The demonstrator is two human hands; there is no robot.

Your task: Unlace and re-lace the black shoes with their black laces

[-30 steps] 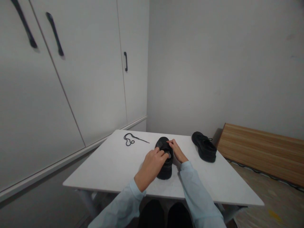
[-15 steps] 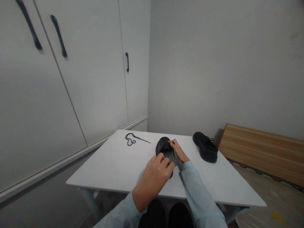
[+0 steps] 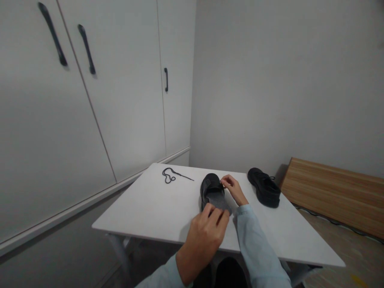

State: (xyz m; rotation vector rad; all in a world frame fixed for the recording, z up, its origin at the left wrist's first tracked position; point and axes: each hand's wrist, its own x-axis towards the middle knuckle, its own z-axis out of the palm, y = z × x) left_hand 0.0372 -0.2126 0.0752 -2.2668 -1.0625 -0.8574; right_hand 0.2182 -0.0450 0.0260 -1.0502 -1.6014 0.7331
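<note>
A black shoe (image 3: pixel 211 182) without a lace lies on the white table (image 3: pixel 150 208), toe away from me. Its grey tongue (image 3: pixel 218 200) is pulled back toward me, and my left hand (image 3: pixel 207 230) pinches the near end of it over the shoe's heel. My right hand (image 3: pixel 234 189) is at the right side of the shoe, thumb and forefinger closed at its edge near the toe. A loose black shoelace (image 3: pixel 171 176) lies curled on the table, left of the shoe.
Another black shoe (image 3: pixel 264 187), laced, stands at the table's right back. White cabinets (image 3: pixel 132 100) with dark handles rise on the left. A wooden board (image 3: pixel 333 196) leans by the wall at the right.
My left hand has drawn the grey tongue back toward me and right. My right hand has shifted from the shoe's top to its right edge. The view has turned slightly left.
</note>
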